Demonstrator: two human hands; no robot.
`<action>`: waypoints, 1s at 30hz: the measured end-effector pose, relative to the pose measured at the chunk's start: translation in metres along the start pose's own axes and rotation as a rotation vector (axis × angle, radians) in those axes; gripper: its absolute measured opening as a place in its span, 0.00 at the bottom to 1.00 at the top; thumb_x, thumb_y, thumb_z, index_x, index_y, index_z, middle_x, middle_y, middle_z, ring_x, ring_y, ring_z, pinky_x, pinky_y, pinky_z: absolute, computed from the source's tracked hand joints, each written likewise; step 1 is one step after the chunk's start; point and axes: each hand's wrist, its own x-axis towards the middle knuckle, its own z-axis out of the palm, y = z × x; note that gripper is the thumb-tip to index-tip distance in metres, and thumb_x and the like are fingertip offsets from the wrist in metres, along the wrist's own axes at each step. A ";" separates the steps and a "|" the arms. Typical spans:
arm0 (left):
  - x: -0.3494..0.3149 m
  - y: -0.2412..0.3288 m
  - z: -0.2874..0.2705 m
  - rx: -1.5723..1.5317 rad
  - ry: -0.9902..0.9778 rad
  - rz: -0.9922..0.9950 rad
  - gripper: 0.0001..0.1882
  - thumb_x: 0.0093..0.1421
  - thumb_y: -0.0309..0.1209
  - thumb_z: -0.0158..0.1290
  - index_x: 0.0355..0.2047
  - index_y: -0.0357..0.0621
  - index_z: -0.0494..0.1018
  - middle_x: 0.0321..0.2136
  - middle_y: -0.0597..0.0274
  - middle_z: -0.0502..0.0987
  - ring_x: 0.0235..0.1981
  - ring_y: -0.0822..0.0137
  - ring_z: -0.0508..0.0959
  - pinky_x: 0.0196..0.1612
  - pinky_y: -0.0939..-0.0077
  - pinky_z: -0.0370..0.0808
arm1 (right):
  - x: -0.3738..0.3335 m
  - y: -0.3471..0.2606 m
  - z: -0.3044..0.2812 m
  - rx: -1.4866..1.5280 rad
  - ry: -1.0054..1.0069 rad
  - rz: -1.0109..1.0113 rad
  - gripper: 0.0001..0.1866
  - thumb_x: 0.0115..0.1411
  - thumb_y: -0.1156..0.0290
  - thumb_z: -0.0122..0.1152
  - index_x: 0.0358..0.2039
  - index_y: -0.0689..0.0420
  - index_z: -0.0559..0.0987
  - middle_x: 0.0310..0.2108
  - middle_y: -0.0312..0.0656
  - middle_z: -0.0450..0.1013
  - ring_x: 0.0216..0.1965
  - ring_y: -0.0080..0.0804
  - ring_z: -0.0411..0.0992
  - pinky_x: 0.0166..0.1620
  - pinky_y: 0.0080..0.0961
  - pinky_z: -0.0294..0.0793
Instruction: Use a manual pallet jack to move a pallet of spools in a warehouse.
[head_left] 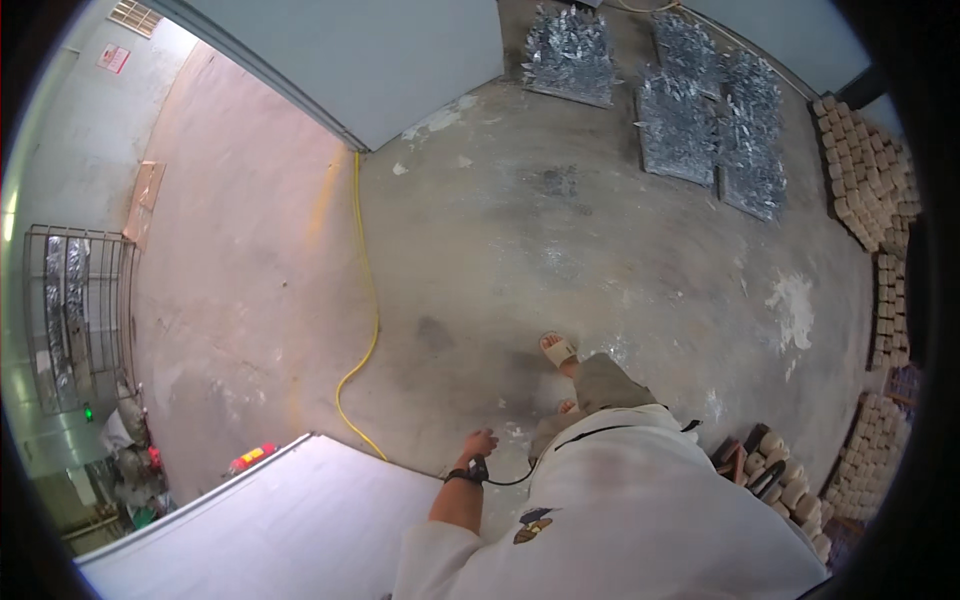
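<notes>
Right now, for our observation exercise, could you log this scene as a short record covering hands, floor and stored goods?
Left hand: left hand partly curled, nothing visibly held
Wrist: black device
Right hand: out of view
Lower left: white panel
Floor: curving yellow hose or cable
Upper right: silvery clusters
Far right: stacked beige blocks

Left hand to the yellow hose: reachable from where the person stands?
Probably not without stooping or stepping: the left hand hangs near waist height, while the yellow hose lies on the floor off to the left.
</notes>
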 end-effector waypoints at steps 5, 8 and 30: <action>0.043 -0.008 -0.060 0.202 -0.032 0.242 0.18 0.59 0.37 0.48 0.49 0.45 0.70 0.37 0.59 0.81 0.35 0.65 0.78 0.38 0.66 0.72 | 0.008 -0.058 -0.016 -0.041 -0.027 -0.074 0.20 0.58 0.58 0.52 0.46 0.56 0.77 0.44 0.45 0.75 0.47 0.43 0.71 0.49 0.39 0.69; 0.042 -0.009 -0.078 0.126 -0.028 0.280 0.19 0.59 0.38 0.48 0.50 0.45 0.70 0.39 0.57 0.80 0.36 0.64 0.78 0.40 0.65 0.72 | 0.019 -0.114 -0.031 -0.096 -0.013 -0.169 0.20 0.58 0.58 0.52 0.46 0.56 0.77 0.44 0.45 0.75 0.47 0.43 0.71 0.49 0.39 0.69; 0.069 0.155 -0.425 1.136 0.075 0.576 0.21 0.58 0.39 0.51 0.49 0.43 0.70 0.37 0.58 0.80 0.36 0.66 0.78 0.35 0.67 0.74 | -0.169 -0.329 0.013 -0.148 0.040 -0.348 0.19 0.57 0.60 0.52 0.47 0.55 0.76 0.45 0.44 0.74 0.48 0.42 0.71 0.50 0.39 0.69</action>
